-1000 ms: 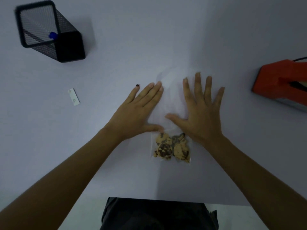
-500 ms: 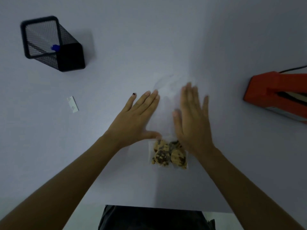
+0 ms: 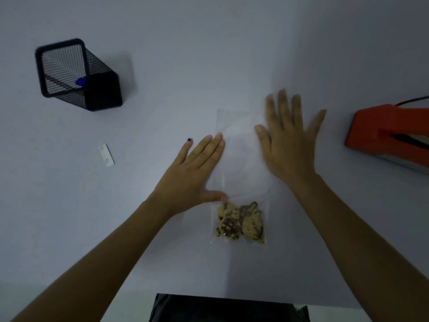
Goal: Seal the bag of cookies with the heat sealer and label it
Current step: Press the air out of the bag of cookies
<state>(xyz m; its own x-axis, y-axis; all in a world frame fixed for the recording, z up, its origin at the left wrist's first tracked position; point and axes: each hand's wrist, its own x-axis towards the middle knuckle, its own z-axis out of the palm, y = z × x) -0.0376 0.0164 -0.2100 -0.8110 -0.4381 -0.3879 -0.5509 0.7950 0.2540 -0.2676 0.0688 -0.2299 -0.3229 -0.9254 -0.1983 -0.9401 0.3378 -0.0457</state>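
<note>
While the flat left hand [image 3: 192, 173] pins the clear plastic cookie bag [image 3: 241, 173], the open, blurred right hand [image 3: 287, 145] should press air out toward its mouth

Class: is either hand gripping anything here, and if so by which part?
Nothing is gripped. The left hand lies flat, pressing the left edge of the clear bag; the right hand, fingers spread and blurred, is at its right edge.

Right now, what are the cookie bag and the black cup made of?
The bag looks like thin clear plastic: the table shows through it, and it creases and glints. The black cup looks like metal wire mesh, matte, since its walls are see-through; it could be plastic.
</note>
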